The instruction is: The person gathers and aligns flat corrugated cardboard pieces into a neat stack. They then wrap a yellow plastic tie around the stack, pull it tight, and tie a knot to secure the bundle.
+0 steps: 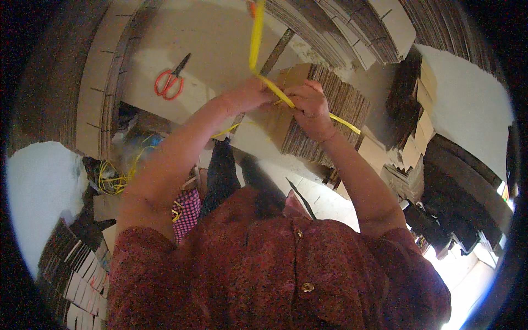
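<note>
Both my hands meet over the near left part of a bundle of stacked brown cardboard sheets (344, 102). A flat yellow strap (256, 41) comes down from the top of the view, bends, and runs between my hands. My right hand (311, 105) is closed, its fingers curled around the strap at the bundle's edge. My left hand (260, 92) is beside it, closed on the strap, with its fingertips partly hidden. Another length of the strap shows past my right wrist, lying across the cardboard.
Scissors with red handles (169, 87) lie on a pale surface to the left. Loose yellow strapping (113, 179) is tangled at the lower left. Tall cardboard stacks (91, 82) stand left, and more cardboard piles (410, 110) stand right. A pink dotted cloth (187, 212) is beside my left arm.
</note>
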Action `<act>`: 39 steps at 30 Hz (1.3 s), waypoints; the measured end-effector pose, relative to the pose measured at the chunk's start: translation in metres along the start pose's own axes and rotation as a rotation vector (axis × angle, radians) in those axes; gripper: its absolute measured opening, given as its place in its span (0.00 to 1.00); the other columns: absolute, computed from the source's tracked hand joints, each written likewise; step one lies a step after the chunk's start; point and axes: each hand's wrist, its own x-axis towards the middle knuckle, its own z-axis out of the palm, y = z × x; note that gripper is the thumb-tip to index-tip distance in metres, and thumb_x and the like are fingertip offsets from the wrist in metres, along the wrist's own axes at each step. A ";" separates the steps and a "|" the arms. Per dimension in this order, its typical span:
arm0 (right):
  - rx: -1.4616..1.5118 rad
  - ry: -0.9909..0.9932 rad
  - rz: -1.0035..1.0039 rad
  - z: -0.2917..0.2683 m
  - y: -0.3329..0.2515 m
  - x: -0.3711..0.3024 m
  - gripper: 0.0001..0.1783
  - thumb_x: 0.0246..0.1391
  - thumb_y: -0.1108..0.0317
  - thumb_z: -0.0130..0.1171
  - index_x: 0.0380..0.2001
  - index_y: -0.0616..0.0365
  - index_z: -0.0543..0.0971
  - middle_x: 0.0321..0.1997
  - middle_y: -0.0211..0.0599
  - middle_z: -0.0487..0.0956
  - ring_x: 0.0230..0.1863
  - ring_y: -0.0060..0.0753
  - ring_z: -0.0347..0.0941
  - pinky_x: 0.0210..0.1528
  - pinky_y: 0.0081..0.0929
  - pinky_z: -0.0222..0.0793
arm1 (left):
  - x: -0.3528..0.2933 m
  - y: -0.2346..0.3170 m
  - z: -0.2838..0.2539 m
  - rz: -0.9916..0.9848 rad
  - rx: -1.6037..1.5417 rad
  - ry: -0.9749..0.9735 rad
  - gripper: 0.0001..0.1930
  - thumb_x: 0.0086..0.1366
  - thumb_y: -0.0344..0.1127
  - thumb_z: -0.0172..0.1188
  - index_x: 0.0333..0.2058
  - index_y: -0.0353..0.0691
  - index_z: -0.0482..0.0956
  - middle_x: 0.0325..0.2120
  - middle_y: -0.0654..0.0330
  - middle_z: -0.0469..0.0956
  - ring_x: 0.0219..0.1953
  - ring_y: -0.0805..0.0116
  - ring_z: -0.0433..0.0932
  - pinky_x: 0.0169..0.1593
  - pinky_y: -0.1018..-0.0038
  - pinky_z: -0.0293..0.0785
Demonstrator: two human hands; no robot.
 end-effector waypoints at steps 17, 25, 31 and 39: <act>0.481 0.436 0.306 -0.015 -0.007 -0.031 0.12 0.42 0.84 0.57 0.31 0.58 0.77 0.35 0.40 0.77 0.41 0.40 0.74 0.44 0.32 0.70 | 0.000 -0.047 0.022 0.075 -0.315 0.312 0.10 0.62 0.37 0.52 0.34 0.38 0.77 0.25 0.62 0.75 0.30 0.74 0.74 0.30 0.74 0.70; 0.919 0.455 0.593 -0.015 -0.029 -0.013 0.21 0.62 0.62 0.40 0.20 0.65 0.71 0.23 0.39 0.73 0.28 0.30 0.70 0.36 0.27 0.65 | 0.017 -0.001 0.067 0.120 -1.405 0.357 0.10 0.63 0.38 0.46 0.25 0.43 0.69 0.21 0.65 0.69 0.23 0.73 0.68 0.25 0.75 0.65; 0.784 0.545 0.786 -0.027 -0.038 0.006 0.21 0.59 0.65 0.42 0.11 0.57 0.64 0.13 0.31 0.62 0.16 0.23 0.55 0.21 0.21 0.52 | 0.056 -0.002 0.055 -0.136 -0.904 0.707 0.08 0.61 0.36 0.44 0.23 0.44 0.65 0.16 0.63 0.64 0.18 0.72 0.64 0.20 0.75 0.58; 1.212 0.702 0.862 -0.023 -0.015 -0.024 0.23 0.59 0.63 0.46 0.10 0.56 0.60 0.11 0.27 0.55 0.15 0.24 0.53 0.20 0.24 0.55 | 0.066 -0.016 0.029 0.020 -0.486 0.453 0.07 0.59 0.37 0.49 0.24 0.43 0.66 0.13 0.63 0.62 0.15 0.71 0.62 0.17 0.73 0.55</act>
